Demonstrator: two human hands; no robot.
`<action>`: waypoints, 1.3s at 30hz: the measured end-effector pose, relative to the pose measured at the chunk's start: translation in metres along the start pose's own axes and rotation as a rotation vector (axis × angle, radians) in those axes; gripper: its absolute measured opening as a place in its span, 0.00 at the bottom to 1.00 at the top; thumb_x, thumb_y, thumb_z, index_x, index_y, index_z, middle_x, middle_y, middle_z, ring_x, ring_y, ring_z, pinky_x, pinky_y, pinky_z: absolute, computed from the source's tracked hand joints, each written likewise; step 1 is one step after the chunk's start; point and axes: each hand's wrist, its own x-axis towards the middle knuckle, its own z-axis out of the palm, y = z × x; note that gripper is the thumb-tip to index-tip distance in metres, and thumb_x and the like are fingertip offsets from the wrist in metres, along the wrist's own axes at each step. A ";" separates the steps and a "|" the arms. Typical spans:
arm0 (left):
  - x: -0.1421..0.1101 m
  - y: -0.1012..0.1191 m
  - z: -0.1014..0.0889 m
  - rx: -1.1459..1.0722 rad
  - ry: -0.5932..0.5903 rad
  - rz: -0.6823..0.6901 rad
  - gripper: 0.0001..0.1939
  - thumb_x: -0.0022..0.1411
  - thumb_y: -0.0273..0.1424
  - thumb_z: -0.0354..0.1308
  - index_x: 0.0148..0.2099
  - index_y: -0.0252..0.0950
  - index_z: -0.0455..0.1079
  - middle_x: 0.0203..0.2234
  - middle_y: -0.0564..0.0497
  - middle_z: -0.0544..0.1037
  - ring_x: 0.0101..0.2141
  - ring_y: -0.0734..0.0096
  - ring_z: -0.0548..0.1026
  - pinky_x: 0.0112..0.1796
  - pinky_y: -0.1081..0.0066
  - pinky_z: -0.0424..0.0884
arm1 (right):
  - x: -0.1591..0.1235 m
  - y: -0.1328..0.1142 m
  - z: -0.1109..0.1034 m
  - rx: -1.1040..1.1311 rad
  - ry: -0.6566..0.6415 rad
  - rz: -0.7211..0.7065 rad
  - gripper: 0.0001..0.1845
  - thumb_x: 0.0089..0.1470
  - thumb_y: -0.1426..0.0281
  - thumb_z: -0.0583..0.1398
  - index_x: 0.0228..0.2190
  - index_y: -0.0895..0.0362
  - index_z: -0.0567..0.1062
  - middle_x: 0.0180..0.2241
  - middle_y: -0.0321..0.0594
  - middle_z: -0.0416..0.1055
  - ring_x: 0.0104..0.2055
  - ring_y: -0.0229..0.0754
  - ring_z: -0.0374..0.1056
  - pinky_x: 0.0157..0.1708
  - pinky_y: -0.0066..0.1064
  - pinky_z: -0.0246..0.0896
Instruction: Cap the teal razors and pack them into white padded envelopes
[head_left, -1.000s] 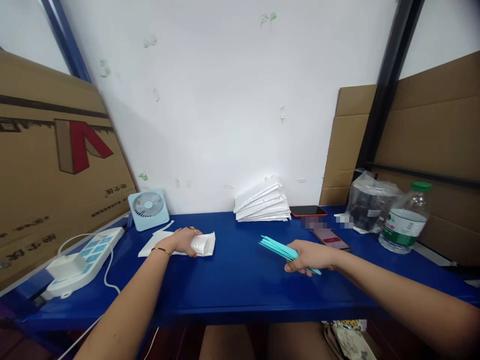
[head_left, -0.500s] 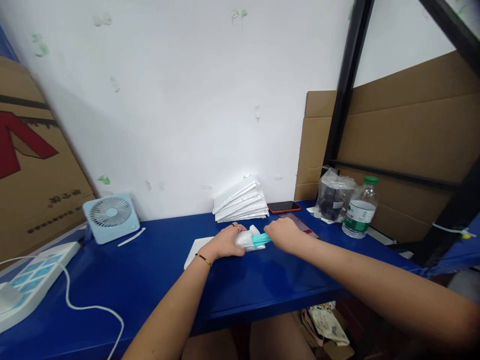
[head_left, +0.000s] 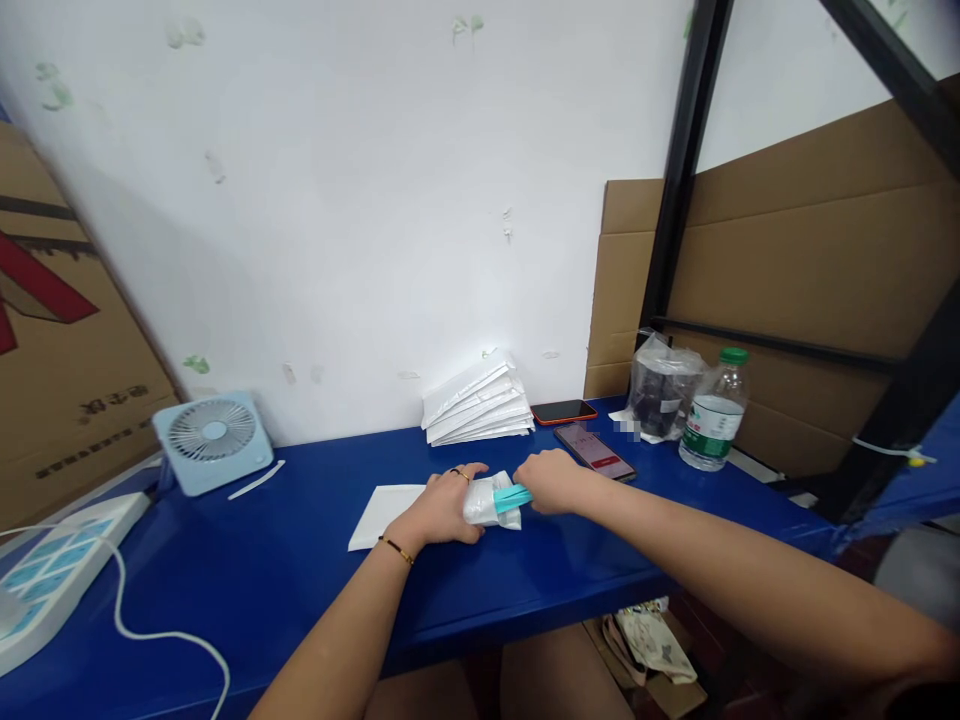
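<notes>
A white bubble mailer (head_left: 386, 508) lies on the blue table, its clear bubble-lined mouth facing right. My left hand (head_left: 444, 505) grips it across the middle, thumb and fingers on opposite edges, covering part of it. Closed around a bundle of thin teal sticks (head_left: 511, 498), my right hand (head_left: 556, 482) is just right of the mouth. The sticks' left ends are at the bubble-lined opening; how deep they reach inside is hidden. Their right ends are covered by my right hand.
Behind my hands, a stack of white mailers (head_left: 480, 405) leans on the wall. Two phones (head_left: 564, 412) lie right of it, near a bagged dark container (head_left: 660, 395) and a water bottle (head_left: 714, 420). On the left are a blue fan (head_left: 216, 440), a white strip (head_left: 256, 480) and a power strip (head_left: 67, 575).
The mailer was moved right and my right hand brought the teal sticks left to its mouth. The view turned right; in the last half second, both hands shifted slightly closer to me.
</notes>
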 end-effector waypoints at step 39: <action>-0.070 -0.064 0.025 -0.175 0.394 -0.651 0.39 0.59 0.49 0.43 0.62 0.24 0.49 0.59 0.35 0.56 0.60 0.54 0.51 0.57 0.58 0.51 | 0.033 -0.041 0.074 2.181 0.688 0.389 0.31 0.55 0.53 0.48 0.50 0.62 0.68 0.56 0.45 0.60 0.60 0.44 0.52 0.60 0.36 0.42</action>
